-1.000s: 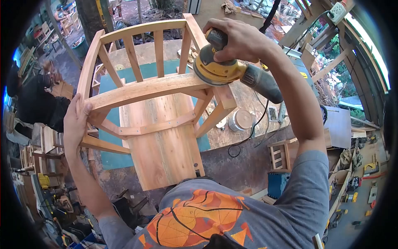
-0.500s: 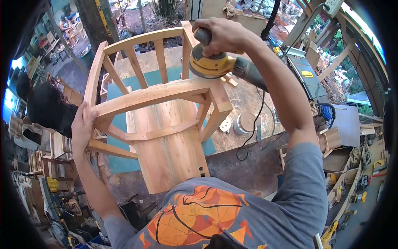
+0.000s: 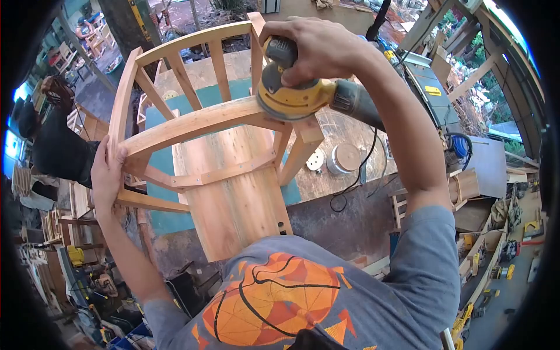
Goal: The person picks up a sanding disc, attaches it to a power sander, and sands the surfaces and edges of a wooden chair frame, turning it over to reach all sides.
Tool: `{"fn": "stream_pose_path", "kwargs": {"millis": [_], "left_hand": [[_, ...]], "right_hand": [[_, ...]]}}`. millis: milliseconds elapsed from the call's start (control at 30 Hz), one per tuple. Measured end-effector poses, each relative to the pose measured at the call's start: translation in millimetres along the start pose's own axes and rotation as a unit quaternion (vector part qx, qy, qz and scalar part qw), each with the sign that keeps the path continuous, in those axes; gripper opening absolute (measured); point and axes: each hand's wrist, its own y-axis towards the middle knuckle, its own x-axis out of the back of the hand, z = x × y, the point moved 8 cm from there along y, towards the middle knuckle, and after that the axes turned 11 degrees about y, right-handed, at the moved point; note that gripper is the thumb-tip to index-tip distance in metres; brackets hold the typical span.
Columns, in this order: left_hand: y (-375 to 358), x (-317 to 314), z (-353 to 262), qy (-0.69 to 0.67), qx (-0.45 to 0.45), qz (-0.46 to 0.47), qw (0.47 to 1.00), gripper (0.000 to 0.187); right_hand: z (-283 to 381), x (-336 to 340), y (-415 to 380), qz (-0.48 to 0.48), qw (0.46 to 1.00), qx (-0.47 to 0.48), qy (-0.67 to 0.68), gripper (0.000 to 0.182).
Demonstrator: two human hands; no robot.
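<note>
A wooden chair frame (image 3: 192,131) lies tipped on the workbench, its slatted part pointing away from me. My right hand (image 3: 318,49) grips a yellow and black orbital sander (image 3: 291,99) from above. The sander's pad rests at the right corner of the curved front rail, covering that corner. My left hand (image 3: 109,175) is wrapped round the left corner of the same frame, thumb on top of the rail. Below the rail, a broad wooden board (image 3: 233,216) reaches toward my shirt, with a curved screwed brace (image 3: 227,173) across it.
The workbench (image 3: 332,137) carries a green mat (image 3: 166,219), a round tin (image 3: 344,158), a sanding disc (image 3: 315,159) and the sander's black cord (image 3: 356,184). Another person in dark clothes (image 3: 64,146) is at the left. Tools and wood scraps crowd both sides.
The sander has moved slightly left and nearer to me, onto the right corner of the rail. The chair frame and my left hand appear shifted a little left in view.
</note>
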Motion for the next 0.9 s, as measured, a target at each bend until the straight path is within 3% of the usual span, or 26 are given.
{"fn": "stream_pose_path", "kwargs": {"millis": [133,233,367,467,533,600,667,700,767,800,867,900], "left_hand": [[3,7,-14,0.063,-0.044,-0.048,0.996,0.069],[-4,15,-56,0.076,-0.102,-0.087,0.988,0.071],[-6,17,-156,-0.157,-0.21,-0.099,0.96,0.078],[8,22,-220,-0.224,-0.286,-0.093,0.927,0.081],[14,30,-276,-0.295,-0.377,-0.056,0.876,0.081],[13,33,-334,-0.283,-0.457,-0.039,0.843,0.065],[30,20,-379,-0.316,-0.467,0.012,0.826,0.065],[30,15,-398,-0.313,-0.468,0.015,0.826,0.065],[11,-6,-438,-0.204,-0.572,0.089,0.79,0.053],[7,-8,-444,-0.204,-0.574,0.092,0.788,0.053],[-3,-27,-449,-0.215,-0.551,0.208,0.779,0.051],[-5,-29,-449,-0.213,-0.553,0.212,0.777,0.051]], "right_hand": [[3,4,-13,0.001,1.0,0.004,-0.013,0.068],[1,6,-19,0.007,1.0,0.004,-0.019,0.068],[4,5,-32,-0.004,1.0,-0.004,-0.022,0.067],[4,5,-39,0.007,0.999,-0.012,-0.039,0.068],[9,10,-46,0.011,0.999,-0.012,-0.035,0.07],[12,5,-52,0.016,0.999,-0.011,-0.028,0.071],[20,7,-58,-0.06,0.996,0.048,-0.039,0.06],[21,6,-60,-0.062,0.996,0.046,-0.036,0.06],[23,-1,-61,-0.024,0.998,0.052,-0.001,0.048],[27,-11,-57,-0.001,0.997,0.074,-0.002,0.039],[27,-9,-63,-0.002,0.997,0.073,0.013,0.037],[30,-6,-66,-0.002,0.997,0.076,0.025,0.036]]}}
